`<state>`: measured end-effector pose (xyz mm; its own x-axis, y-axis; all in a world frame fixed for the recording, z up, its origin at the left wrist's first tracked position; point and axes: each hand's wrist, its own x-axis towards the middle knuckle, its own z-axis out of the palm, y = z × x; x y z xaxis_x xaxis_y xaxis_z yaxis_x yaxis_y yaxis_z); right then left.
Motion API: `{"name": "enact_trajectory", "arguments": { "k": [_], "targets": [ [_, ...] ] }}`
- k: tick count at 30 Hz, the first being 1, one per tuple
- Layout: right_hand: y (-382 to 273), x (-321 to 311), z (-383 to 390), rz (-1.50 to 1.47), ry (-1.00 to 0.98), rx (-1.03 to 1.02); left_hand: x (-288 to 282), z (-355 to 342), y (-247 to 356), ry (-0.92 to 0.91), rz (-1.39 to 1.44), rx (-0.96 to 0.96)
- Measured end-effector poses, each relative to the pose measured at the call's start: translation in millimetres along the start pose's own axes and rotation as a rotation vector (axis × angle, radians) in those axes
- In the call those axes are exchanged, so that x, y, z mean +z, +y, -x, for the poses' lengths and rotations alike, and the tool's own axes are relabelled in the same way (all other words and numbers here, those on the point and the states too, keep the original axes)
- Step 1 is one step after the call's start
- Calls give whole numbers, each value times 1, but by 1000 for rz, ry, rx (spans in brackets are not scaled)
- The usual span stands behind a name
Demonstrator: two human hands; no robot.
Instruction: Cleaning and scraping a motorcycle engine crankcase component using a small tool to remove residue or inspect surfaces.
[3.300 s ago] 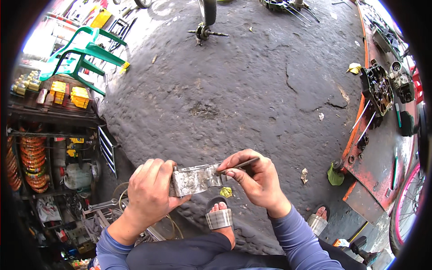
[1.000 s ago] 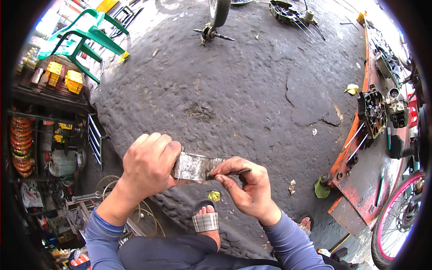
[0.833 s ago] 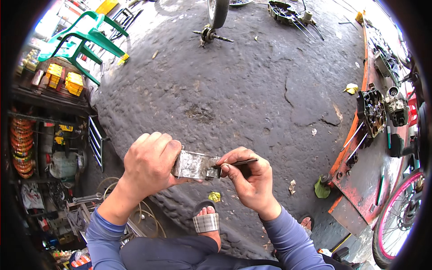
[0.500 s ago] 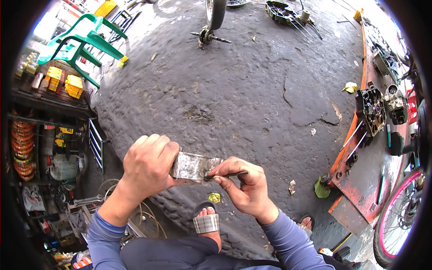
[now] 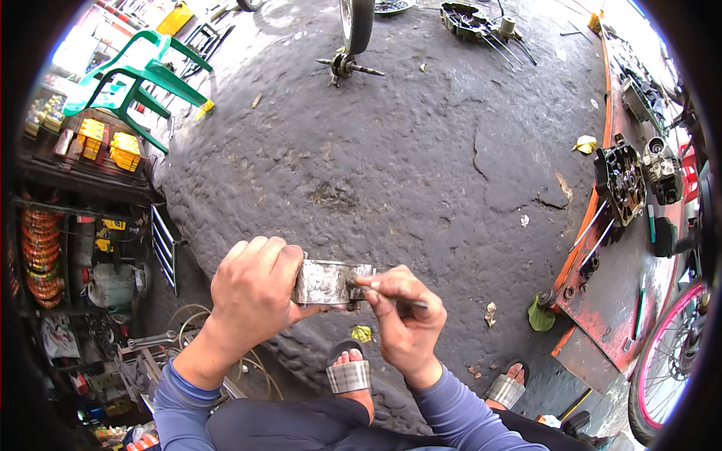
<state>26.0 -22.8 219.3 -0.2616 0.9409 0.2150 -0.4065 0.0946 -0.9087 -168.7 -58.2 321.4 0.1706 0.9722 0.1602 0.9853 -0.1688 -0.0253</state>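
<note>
My left hand (image 5: pixel 258 289) grips a worn silver metal block (image 5: pixel 325 283), which looks like an engine part, by its left end. Its fingers wrap over the top, with the thumb underneath. At the block's right end my right hand (image 5: pixel 407 319) pinches a thin dark metal rod (image 5: pixel 410 302) between thumb and fingers. The rod's working tip is hidden behind the fingertips, which are against or very near the block. Both hands are above the dark ground, over my sandalled feet.
An orange-edged metal bench (image 5: pixel 602 319) with an opened engine case (image 5: pixel 622 180) runs along the right. A pink-rimmed wheel (image 5: pixel 669 353) stands beside it. On the left are a green plastic chair (image 5: pixel 147 75) and crowded shelves. Ahead, a crankshaft (image 5: pixel 346 66) lies by a tyre (image 5: pixel 358 26).
Both hands and the metal block have shifted slightly right and down in view. The rod now slopes down to the right, and my right wrist has turned.
</note>
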Motion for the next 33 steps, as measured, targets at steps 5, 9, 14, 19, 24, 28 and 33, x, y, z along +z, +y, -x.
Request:
{"name": "enact_trajectory", "arguments": {
  "k": [5,9,14,19,24,28,33],
  "targets": [
    [3,0,3,-45,-23,-5,-1,1,2,5,-15,3],
    [1,-3,7,-49,-54,-28,-3,0,4,2,-9,20],
    [-9,-2,-3,-29,-150,-60,0,1,3,-10,6,29],
    [-8,-8,-28,73,-156,-85,-2,-1,2,7,7,52],
    [-17,-17,-38,200,-237,-134,-5,-4,6,15,23,57],
    [-30,-13,-37,186,-373,-217,-7,-6,8,6,9,85],
    [-31,-13,-30,229,-301,-209,-9,-8,14,-12,-9,79]
  ]
}}
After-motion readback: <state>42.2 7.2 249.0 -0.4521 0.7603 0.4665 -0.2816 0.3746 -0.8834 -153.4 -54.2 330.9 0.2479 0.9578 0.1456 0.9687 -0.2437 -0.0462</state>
